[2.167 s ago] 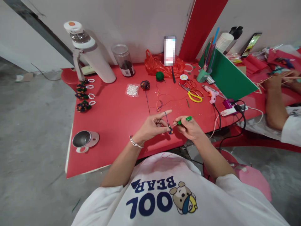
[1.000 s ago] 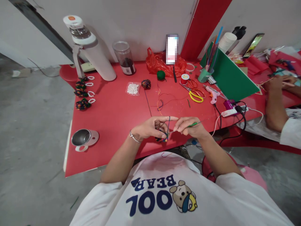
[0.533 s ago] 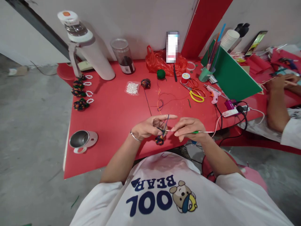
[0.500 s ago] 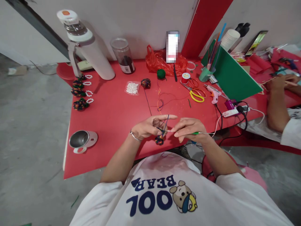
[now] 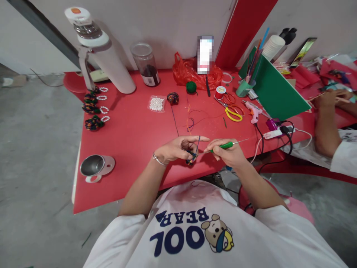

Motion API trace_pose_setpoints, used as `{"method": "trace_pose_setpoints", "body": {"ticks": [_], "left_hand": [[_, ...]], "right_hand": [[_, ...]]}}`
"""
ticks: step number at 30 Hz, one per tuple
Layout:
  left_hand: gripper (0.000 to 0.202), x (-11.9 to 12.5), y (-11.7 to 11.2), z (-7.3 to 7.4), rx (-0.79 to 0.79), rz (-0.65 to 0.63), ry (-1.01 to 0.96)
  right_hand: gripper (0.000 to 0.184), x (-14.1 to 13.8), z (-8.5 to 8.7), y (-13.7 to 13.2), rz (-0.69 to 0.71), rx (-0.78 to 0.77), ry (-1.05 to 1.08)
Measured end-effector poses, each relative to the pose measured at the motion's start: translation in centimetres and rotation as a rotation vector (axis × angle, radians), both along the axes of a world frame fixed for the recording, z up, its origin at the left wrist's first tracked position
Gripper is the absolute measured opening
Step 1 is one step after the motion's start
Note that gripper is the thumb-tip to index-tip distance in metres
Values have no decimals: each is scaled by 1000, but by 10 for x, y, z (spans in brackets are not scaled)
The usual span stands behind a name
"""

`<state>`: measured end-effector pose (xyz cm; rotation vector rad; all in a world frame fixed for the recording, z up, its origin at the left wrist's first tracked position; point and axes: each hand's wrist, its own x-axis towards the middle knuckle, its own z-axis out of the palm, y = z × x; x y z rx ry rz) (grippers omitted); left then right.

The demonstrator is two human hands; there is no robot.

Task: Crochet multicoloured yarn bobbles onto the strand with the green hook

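Note:
My left hand [image 5: 178,149] pinches a small multicoloured crochet piece [image 5: 190,160] above the near edge of the red table [image 5: 131,137], its index finger stretched out with dark yarn looped over it. That yarn runs back to a multicoloured yarn ball [image 5: 173,98]. My right hand [image 5: 227,153] is closed round a green-handled crochet hook [image 5: 225,145], whose tip meets the crochet piece.
On the table stand a white thermos [image 5: 103,52], a jar [image 5: 145,69], a steel cup [image 5: 92,168], finished crochet pieces [image 5: 92,111], a bag of beads [image 5: 156,104], a green yarn ball [image 5: 191,87], scissors [image 5: 231,113] and a glue gun [image 5: 252,111]. Another person's arm [image 5: 323,123] rests at the right.
My right hand has turned the hook so its green handle shows above the fingers. The crochet piece has been drawn up closer to my left fingers. The camera has shifted slightly.

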<state>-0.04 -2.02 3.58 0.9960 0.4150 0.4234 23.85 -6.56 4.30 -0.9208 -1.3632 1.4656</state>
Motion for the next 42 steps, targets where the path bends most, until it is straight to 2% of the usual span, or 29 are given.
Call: {"method": "trace_pose_setpoints", "body": {"ticks": [6, 10, 17, 23, 27, 31, 35, 42], "left_hand": [[86, 2, 2, -5, 175, 208, 71], [87, 7, 0, -6, 284, 310, 122], [80, 11, -4, -6, 268, 510, 141], [79, 13, -6, -11, 250, 500, 116], [77, 16, -9, -13, 247, 587, 116], [74, 19, -10, -17, 289, 627, 115], [73, 21, -10, -20, 290, 673, 117], [70, 21, -12, -18, 264, 703, 136]], "right_hand": [[31, -19, -3, -2, -137, -362, 267], [31, -33, -7, -8, -156, -479, 411], [25, -35, -4, -4, -308, -415, 528], [26, -44, -7, 0, -260, -516, 587], [26, -49, -11, 5, -315, -516, 647], [23, -48, -11, 8, -273, -545, 695], [24, -49, -12, 9, -305, -506, 635], [41, -57, -20, 10, -445, -371, 409]]}}
